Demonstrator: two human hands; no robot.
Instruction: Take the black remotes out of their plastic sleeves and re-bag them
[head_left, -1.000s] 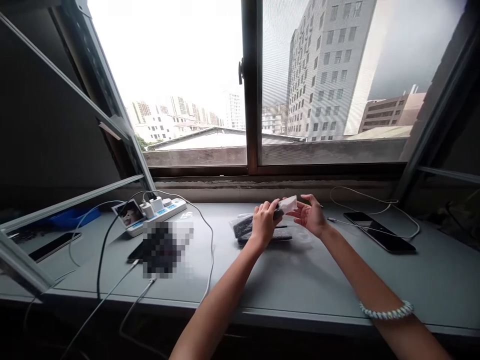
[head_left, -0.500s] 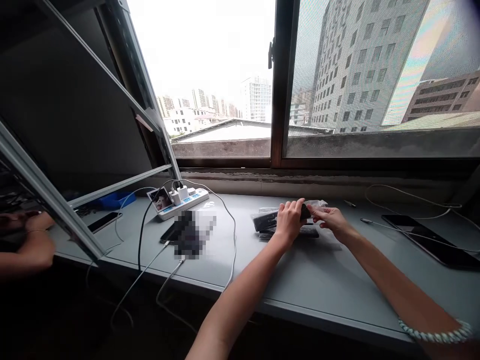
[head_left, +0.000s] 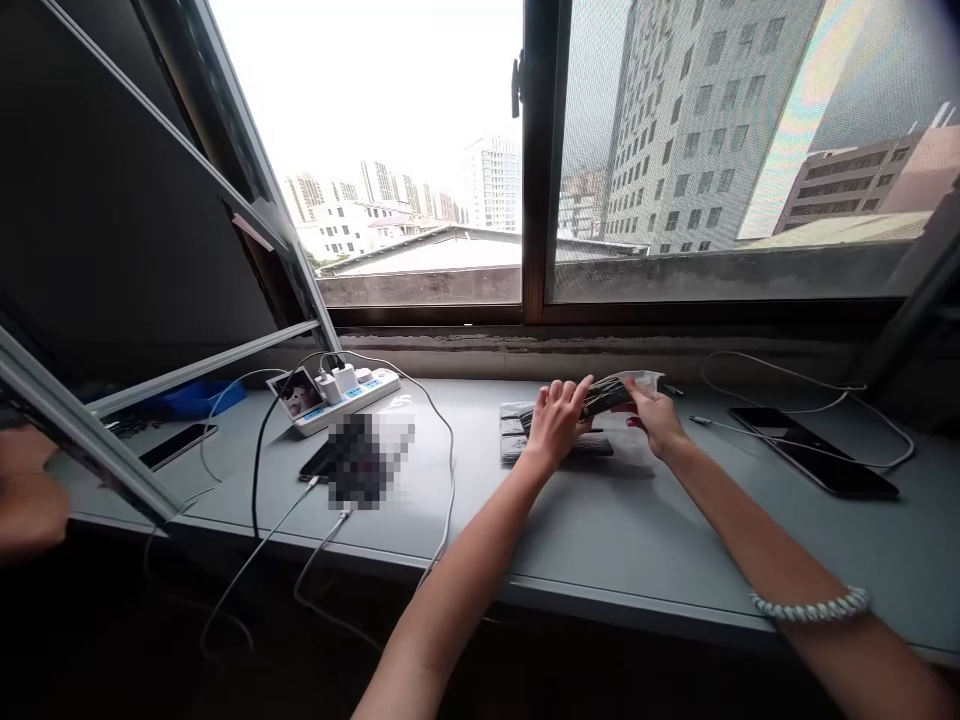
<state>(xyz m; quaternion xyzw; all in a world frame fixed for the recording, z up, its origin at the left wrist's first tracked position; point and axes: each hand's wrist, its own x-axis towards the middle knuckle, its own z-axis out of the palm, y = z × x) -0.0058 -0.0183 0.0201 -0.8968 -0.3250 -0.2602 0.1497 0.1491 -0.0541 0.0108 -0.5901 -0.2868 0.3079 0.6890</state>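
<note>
My left hand (head_left: pixel 556 425) is closed over a dark flat piece in a clear plastic bag (head_left: pixel 609 398), its fingers along the near end. At the bag's far right end, my right hand (head_left: pixel 654 418) pinches the clear plastic between thumb and fingers. The bagged piece is tilted up above the table. Beneath and left of it lie several more dark flat pieces in clear plastic (head_left: pixel 513 440), partly hidden by my left hand. What exactly the dark pieces are cannot be made out.
A white power strip (head_left: pixel 349 400) with plugs stands by the window wall. Cables run from it past a blurred-out dark device (head_left: pixel 322 460). A black tablet (head_left: pixel 814 450) lies right with a white cable across it. Metal shelf posts (head_left: pixel 292 250) and another person's arm (head_left: pixel 30 500) are left.
The bagged piece is tilted up more, showing a greenish face with light strips. Both hands have shifted slightly left in view as the camera turned right.
</note>
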